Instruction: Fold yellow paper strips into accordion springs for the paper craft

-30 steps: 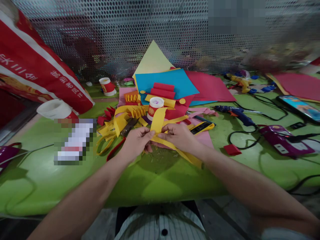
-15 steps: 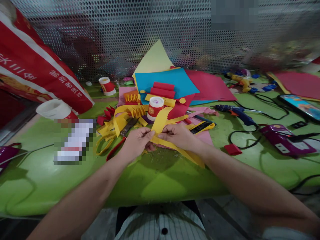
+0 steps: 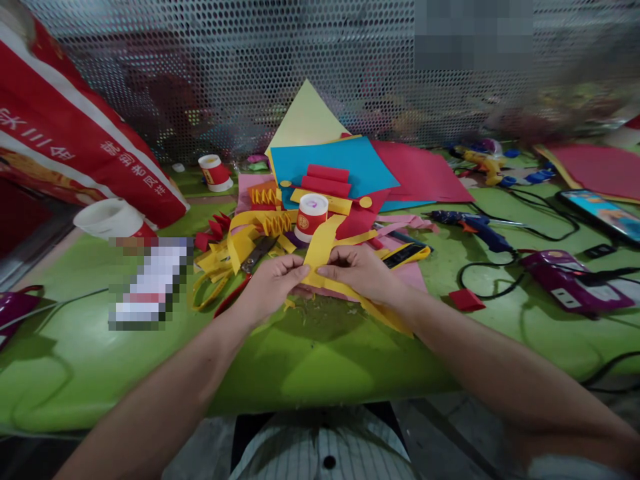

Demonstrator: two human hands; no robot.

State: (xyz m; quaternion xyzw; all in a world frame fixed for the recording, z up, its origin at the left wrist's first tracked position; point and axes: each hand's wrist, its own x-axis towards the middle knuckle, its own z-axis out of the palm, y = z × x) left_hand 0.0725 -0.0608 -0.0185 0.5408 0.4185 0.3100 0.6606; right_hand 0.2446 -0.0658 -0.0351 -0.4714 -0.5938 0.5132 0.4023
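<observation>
Head view: centre of the frame, our left hand and right hand pinch one yellow strip, fingertips closed on it and nearly meeting at a fold. Its free end trails toward lower right over the green table. Just above stand a red cup and scissors amid yellow scraps; a glue gun lies to the right. We judge the fold goes best if we keep edges aligned and press the crease flat.

Yellow strip: matt paper, smooth. Green table cover: glossy, plastic-looking. Back screen: perforated metal.
</observation>
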